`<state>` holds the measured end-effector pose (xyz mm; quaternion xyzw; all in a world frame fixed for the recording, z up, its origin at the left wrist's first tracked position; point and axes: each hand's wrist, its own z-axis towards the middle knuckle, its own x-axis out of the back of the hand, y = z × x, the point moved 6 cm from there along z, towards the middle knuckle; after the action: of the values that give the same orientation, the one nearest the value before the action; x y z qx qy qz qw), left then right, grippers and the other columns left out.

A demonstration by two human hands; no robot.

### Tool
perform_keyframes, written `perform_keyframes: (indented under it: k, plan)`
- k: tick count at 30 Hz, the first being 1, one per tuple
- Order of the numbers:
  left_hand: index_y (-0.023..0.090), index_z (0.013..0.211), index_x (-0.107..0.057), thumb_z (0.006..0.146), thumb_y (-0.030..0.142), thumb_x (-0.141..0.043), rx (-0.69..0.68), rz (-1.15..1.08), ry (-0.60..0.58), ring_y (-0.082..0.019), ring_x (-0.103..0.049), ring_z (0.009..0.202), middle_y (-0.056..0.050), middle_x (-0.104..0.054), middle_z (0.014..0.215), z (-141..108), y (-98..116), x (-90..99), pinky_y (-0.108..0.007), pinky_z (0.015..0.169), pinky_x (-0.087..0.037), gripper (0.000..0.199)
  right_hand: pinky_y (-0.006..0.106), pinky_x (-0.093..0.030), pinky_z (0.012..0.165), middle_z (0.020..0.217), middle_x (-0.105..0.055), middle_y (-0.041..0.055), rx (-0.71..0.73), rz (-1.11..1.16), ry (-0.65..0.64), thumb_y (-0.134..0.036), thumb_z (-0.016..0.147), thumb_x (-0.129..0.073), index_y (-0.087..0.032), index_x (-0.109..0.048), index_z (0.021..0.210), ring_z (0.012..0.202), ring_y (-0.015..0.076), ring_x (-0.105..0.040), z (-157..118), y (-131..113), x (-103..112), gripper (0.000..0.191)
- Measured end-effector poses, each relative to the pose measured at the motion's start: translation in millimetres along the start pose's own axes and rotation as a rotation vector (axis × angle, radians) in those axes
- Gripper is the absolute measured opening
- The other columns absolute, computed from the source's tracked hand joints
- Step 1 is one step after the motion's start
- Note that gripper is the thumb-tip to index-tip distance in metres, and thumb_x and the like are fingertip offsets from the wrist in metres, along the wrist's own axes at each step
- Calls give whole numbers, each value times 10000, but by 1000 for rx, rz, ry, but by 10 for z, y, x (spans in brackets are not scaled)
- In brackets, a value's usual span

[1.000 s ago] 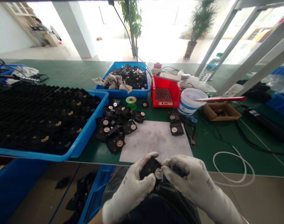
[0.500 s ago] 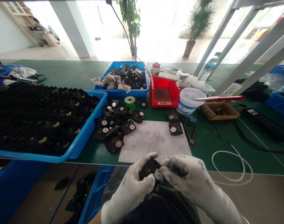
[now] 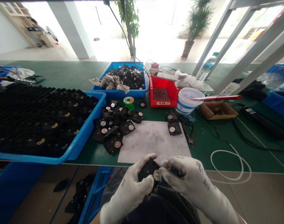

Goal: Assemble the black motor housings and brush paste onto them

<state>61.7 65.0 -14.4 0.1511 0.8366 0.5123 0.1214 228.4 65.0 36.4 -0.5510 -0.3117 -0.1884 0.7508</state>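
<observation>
In white gloves, both hands meet over my lap at the table's front edge. My left hand (image 3: pixel 139 180) is closed around a black plastic part (image 3: pixel 148 169) with a round silver metal disc (image 3: pixel 157 175) on it, thumb in front and fingers behind. My right hand (image 3: pixel 182 174) has thumb and forefinger pinched together at the disc's right edge. A dark blue thing (image 3: pixel 177 171) shows under its curled fingers, mostly hidden, its kind unclear. Beyond the hands lies a white sheet (image 3: pixel 151 140), with similar black parts (image 3: pixel 174 128) at its right and several more (image 3: pixel 114 143) at its left.
Blue trays of black parts stand at left (image 3: pixel 72 152) and back (image 3: pixel 118 93). A green solder spool (image 3: pixel 129 104), a red bin (image 3: pixel 164 102), a white bucket (image 3: pixel 187 104), a cardboard box (image 3: pixel 216 115) and cutters (image 3: pixel 191 140) lie beyond. A white cable (image 3: pixel 240 161) loops at right.
The view has shifted slightly. Both hands keep nearly the same hold on the black part, with my right fingertips still at the disc's edge.
</observation>
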Motion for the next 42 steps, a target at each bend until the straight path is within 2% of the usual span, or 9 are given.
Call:
perform_keyframes:
  k: [7, 13, 16, 17, 20, 24, 28, 31, 42]
  plan:
    - [161, 1447, -590, 798, 314, -659, 2, 18, -9, -111, -534, 554, -15, -690, 851, 8, -27, 1, -209, 525, -465, 671, 222, -429, 564, 667, -693, -1, 1, 14, 8, -263, 963, -617, -210, -695, 748, 571, 130, -646, 21, -31, 12, 235]
    - [182, 1410, -648, 785, 260, -663, -26, 58, 27, -197, -667, 838, -52, -751, 1053, 18, -35, 42, -247, 716, -540, 630, 231, -473, 599, 731, -746, 15, 1, 2, 6, -272, 993, -593, -215, -709, 759, 620, 144, -700, 22, -18, 9, 267]
    - [190, 1397, -663, 783, 253, -679, -83, 20, 48, -264, -686, 1071, -67, -758, 1174, 42, -35, 76, -292, 898, -554, 618, 228, -525, 654, 835, -784, 3, -8, 60, -14, -310, 885, -746, -227, -737, 919, 708, 166, -749, -3, -7, 32, 91]
    - [183, 1397, -662, 787, 278, -692, -103, -6, 58, -276, -678, 1114, -78, -752, 1213, 48, -35, 90, -302, 932, -551, 619, 223, -541, 662, 877, -790, -3, -25, 87, -18, -306, 830, -795, -233, -732, 1006, 738, 173, -759, -18, 6, 46, 201]
    - [161, 1424, -627, 818, 375, -699, -105, -64, 66, -243, -696, 974, -100, -739, 1217, 55, -55, 108, -284, 816, -567, 646, 211, -570, 691, 982, -789, -1, -41, 104, 20, -253, 827, -786, -248, -678, 1196, 808, 173, -769, -75, 37, 109, 386]
    - [174, 1462, -582, 858, 335, -665, -64, -69, 61, -128, -598, 660, -54, -735, 1040, 29, -64, 91, -224, 600, -502, 631, 247, -567, 809, 987, -781, 26, 27, 127, 69, -255, 1024, -602, -256, -710, 1137, 868, 178, -758, -124, 43, 107, 156]
    - [170, 1441, -606, 844, 231, -647, -97, -23, 80, -154, -642, 785, -59, -748, 1093, 7, -20, 80, -227, 697, -541, 601, 243, -559, 727, 917, -739, 21, -254, 363, -81, -340, 1096, -490, -241, -675, 1097, 812, 178, -720, -155, 218, -136, 210]
    - [162, 1449, -597, 839, 211, -623, -111, -5, 69, -167, -656, 829, -64, -756, 1120, 4, -17, 72, -231, 728, -553, 613, 246, -532, 675, 884, -704, 16, -373, 450, -134, -384, 1088, -487, -227, -649, 1066, 770, 178, -674, -167, 257, -257, 227]
    - [163, 1450, -593, 817, 238, -615, -114, -2, 81, -130, -611, 726, -48, -757, 1082, -5, -18, 56, -223, 668, -528, 639, 258, -494, 719, 874, -680, 4, -431, 493, -148, -392, 1074, -509, -206, -643, 1002, 792, 170, -628, -136, 262, -274, 240]
